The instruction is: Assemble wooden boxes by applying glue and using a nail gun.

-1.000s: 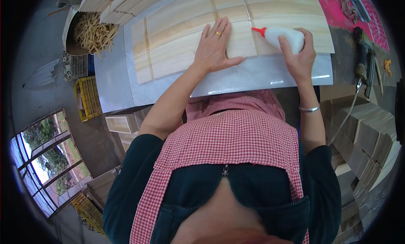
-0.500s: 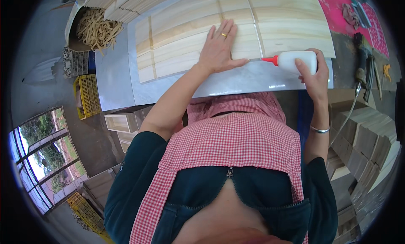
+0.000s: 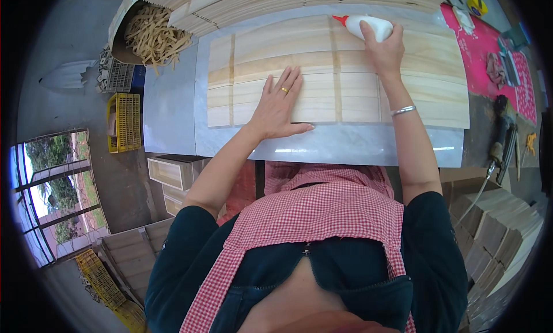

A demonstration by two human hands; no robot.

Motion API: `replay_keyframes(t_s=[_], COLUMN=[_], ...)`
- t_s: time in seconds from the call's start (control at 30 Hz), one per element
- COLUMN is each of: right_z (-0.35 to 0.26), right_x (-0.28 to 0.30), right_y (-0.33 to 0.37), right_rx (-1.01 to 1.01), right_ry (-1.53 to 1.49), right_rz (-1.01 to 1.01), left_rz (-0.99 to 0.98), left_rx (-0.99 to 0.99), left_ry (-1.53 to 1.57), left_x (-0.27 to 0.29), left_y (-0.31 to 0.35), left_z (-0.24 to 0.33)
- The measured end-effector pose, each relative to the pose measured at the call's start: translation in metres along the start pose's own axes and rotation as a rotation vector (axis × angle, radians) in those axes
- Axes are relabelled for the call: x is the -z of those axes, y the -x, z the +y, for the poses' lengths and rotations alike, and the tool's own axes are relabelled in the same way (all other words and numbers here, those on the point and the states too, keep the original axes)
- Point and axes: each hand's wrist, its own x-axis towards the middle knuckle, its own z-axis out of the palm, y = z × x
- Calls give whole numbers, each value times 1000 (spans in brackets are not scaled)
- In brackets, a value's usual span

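My right hand (image 3: 385,50) is wrapped round a white glue bottle (image 3: 374,25) with a red pointed nozzle. The bottle lies nearly sideways, its tip pointing left above the far edge of the pale wooden boards (image 3: 299,56). These boards sit side by side on the table, crossed by several narrow lines or grooves. The tip is at the far end of the middle line; whether it touches the wood I cannot tell. My left hand (image 3: 276,107) lies flat on the boards near their front edge, fingers spread and thumb out to the right.
Long stacked wooden strips (image 3: 253,8) line the back of the grey table (image 3: 168,103). A sack of wood strips (image 3: 155,35) stands at back left, with a yellow crate (image 3: 123,123) below. A pink cloth (image 3: 475,54) and a black-handled tool (image 3: 502,117) lie at right, above stacked wooden pieces (image 3: 495,229).
My right hand has carried the glue bottle from the boards' front edge to their far edge. My left hand sits further left on the boards. The whole view has shifted.
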Motion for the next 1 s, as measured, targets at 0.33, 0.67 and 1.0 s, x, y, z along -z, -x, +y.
replay_keyframes(t_s=[0.33,0.67,1.0], right_z=[-4,-13,-27], right_x=[6,94,127], right_y=[27,152,195], right_rx=[146,149,80], right_ry=[67,121,108], right_rz=[-31,-135,-275], left_rz=[27,127,217], left_rx=[21,-20,-7], left_ry=[-33,-77,-131], left_x=[-6,-32,-32], left_y=[6,19,22], left_z=[-2,-4,-21])
